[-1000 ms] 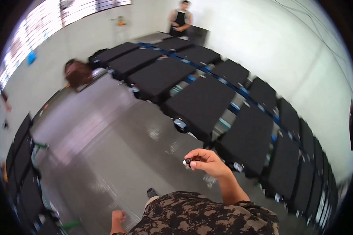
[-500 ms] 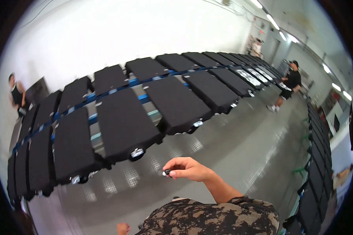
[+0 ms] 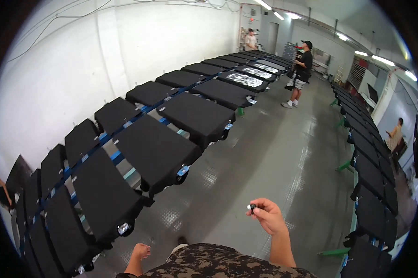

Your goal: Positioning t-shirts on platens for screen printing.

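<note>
My right hand [image 3: 270, 217] is raised over the floor with thumb and fingertips pinched on a small black-and-white object [image 3: 252, 208], too small to identify. Lower down, my left hand [image 3: 142, 251] hangs near my body, its fingers curled in, and nothing shows in it. Closest to the left hand is a black-fabric-covered board [image 3: 108, 194] in the long double row on the left; the hand is apart from it. Shiny silver clips or tape [image 3: 124, 228] show at the board's near end.
Blue rails [image 3: 104, 139] carry the slanted row of boards along the white wall. Some farther boards bear silvery prints [image 3: 243, 79]. A second row of black boards [image 3: 364, 171] on green supports runs along the right. A person in black [image 3: 304, 65] stands in the grey aisle [image 3: 264, 153].
My view has turned toward the right, along the aisle. My right hand keeps its pinch on the small object and now sits farther right. More of my left hand and forearm shows.
</note>
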Demonstrator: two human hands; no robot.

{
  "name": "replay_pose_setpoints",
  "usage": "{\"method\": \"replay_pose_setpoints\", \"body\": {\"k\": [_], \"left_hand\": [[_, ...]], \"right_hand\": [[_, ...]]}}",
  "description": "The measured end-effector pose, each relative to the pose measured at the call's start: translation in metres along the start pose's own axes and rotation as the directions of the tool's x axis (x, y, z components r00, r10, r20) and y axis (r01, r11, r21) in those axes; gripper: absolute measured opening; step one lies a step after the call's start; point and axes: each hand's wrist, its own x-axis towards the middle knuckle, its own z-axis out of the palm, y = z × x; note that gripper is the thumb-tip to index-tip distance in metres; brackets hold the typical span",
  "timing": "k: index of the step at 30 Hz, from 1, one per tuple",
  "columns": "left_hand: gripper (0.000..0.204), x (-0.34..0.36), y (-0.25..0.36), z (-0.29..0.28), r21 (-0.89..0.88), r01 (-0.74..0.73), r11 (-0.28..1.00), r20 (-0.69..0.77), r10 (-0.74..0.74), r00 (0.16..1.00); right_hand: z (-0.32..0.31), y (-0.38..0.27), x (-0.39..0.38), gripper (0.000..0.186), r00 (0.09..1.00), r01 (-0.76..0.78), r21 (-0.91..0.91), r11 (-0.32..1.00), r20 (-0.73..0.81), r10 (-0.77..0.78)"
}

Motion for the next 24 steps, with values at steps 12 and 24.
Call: {"method": "replay_pose_setpoints", "body": {"k": [12,24], "left_hand": [[0.022,0.078,0.153,0.168,0.591,-0.189,0.785,0.334,-0.025,0.942],[0.025,0.084,0.284,0.197,0.520,-0.745,0.419,0.630,0.400,0.665]], "right_hand": [[-0.028,-0.025,-0.005,0.019,0.902,0.149,-0.059,0.987,-0.401,-0.160],[0.004,-0.053,0.091,0.020,0.895,0.132,-0.161,0.978,-0.404,-0.188]]}}
